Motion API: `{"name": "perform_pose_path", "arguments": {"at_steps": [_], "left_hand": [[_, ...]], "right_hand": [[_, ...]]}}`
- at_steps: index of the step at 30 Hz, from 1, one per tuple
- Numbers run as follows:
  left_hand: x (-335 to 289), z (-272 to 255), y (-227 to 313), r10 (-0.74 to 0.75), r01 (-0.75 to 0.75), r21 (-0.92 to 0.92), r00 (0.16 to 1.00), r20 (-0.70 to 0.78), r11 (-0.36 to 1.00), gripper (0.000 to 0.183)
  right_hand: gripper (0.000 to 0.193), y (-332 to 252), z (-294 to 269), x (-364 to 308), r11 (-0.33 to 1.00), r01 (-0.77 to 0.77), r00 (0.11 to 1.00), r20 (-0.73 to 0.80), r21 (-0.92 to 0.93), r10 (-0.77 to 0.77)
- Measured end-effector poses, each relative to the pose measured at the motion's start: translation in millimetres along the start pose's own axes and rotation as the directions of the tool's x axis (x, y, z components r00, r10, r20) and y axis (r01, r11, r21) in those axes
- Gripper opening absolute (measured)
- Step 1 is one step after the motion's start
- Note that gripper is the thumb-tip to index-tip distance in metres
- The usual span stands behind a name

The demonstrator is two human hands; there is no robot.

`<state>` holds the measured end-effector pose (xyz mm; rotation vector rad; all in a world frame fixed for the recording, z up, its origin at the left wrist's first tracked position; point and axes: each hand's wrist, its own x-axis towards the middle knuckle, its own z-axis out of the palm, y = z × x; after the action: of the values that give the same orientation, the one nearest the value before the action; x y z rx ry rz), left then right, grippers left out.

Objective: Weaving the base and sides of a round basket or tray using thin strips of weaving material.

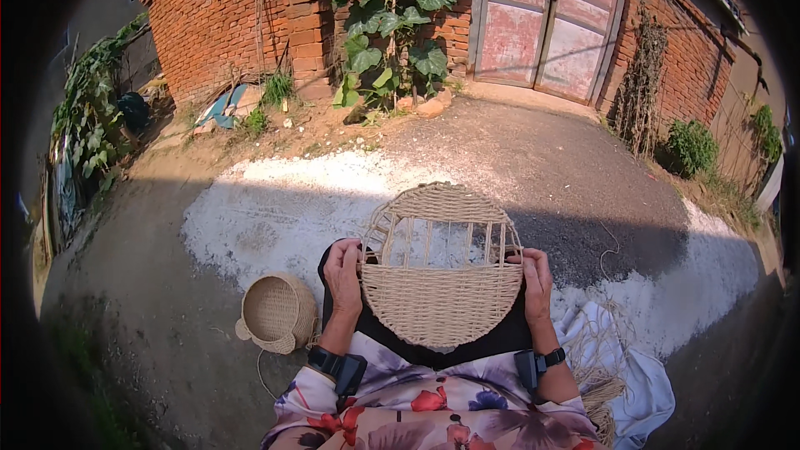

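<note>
A round, beige woven basket (442, 303) is held up over my lap between my two hands. Its lower half is tightly woven; above that, bare upright strands cross an open band, and a woven arc closes the top. My left hand (342, 277) grips the left rim, fingers curled around the edge. At the right rim, my right hand (535, 282) holds the opposite side with the thumb toward the front. Some fingertips of both hands are hidden behind the rim.
A smaller woven basket (277, 314) with two round tabs sits on the ground at my left. Loose cord strands (602, 392) lie on a white cloth (646, 387) at my right. Ahead are a leafy plant (390, 29), brick walls (225, 17) and a faded red double door (546, 25).
</note>
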<state>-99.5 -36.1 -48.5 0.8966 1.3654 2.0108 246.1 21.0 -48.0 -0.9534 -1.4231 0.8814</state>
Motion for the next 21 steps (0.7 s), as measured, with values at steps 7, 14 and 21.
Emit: {"name": "perform_pose_path", "arguments": {"at_steps": [7,14,21], "left_hand": [[-14.1,3.9,6.0,-0.041,0.04,-0.116,0.999,-0.013,0.992,0.017],[-12.9,-2.4,-12.9,-0.134,0.135,-0.211,0.991,0.018,0.968,0.018],[-18.4,-15.1,-8.6,-0.127,0.154,-0.264,0.985,0.115,0.952,0.021]], "right_hand": [[0.024,3.4,8.6,-2.8,0.961,0.009,1.0,-0.019,-0.275,-0.015],[0.024,0.6,10.6,-2.5,0.936,0.019,1.0,-0.008,-0.353,-0.023],[0.024,1.8,11.7,-0.1,0.952,-0.028,1.0,-0.008,-0.306,0.027]]}}
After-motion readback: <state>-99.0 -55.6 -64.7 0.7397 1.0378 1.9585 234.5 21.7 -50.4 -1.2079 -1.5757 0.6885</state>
